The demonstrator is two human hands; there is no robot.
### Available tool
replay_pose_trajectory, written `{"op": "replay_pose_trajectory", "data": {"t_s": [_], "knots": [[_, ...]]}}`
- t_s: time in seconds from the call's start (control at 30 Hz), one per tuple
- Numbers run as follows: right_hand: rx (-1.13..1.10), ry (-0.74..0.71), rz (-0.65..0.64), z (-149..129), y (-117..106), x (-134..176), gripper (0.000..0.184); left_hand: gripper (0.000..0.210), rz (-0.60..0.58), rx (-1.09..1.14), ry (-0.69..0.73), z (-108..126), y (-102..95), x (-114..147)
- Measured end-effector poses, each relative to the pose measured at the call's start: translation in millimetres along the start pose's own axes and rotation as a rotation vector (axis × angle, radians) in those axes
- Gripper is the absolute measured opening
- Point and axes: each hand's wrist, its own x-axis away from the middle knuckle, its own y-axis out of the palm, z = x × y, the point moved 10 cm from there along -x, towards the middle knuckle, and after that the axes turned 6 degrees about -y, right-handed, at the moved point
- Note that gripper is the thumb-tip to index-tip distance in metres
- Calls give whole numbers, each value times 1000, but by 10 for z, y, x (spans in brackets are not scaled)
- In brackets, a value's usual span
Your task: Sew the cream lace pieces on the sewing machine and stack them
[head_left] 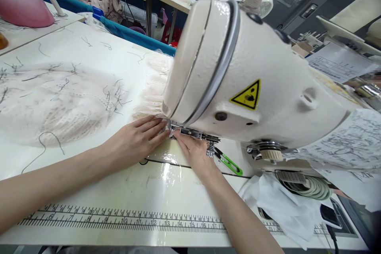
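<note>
A white sewing machine (208, 63) stands over the table, its metal presser foot (172, 127) low at the needle. My left hand (143, 139) lies flat with fingers stretched out on sheer cream ruffled fabric (153, 91), fingertips just left of the foot. From the other side, my right hand (195, 151) reaches under the machine head. Its visible fingers stretch forward to the foot; the rest are hidden behind machine parts. Green-handled thread snips (229, 162) lie just right of that hand. The fabric's edge at the needle is mostly covered.
Another sheer cream piece (68, 107) with loose dark threads lies at left. A printed ruler (133, 222) runs along the front edge. White cloth (279, 206) and a black device (330, 215) sit at right. A pink rounded object (24, 0) stands back left.
</note>
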Motion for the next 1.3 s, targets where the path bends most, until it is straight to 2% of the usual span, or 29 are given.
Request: {"op": "replay_pose_trajectory", "data": {"t_s": [0.23, 0.33, 0.43, 0.63, 0.77, 0.93, 1.17, 1.3], "knots": [[111, -47, 31, -73, -75, 15, 24, 37, -16, -45, 0, 2, 4, -14], [163, -99, 45, -158, -108, 57, 22, 36, 37, -49, -10, 4, -59, -29], [110, -88, 37, -170, -96, 104, 24, 39, 88, -48, -2, 24, -107, -36], [67, 7, -26, -125, -14, 179, 33, 34, 44, -30, -53, -57, -63, -43], [65, -16, -1, -157, -76, 177, 31, 37, 6, 2, -10, -35, -31, -26], [95, -60, 13, -193, -148, 128, 28, 40, -45, 57, -44, -79, 36, 0], [165, -59, 31, -211, -157, 157, 27, 41, -21, 64, -48, -71, 40, 41], [235, -100, 71, -260, -208, 152, 22, 42, -58, 59, -32, -63, 61, 44]]}}
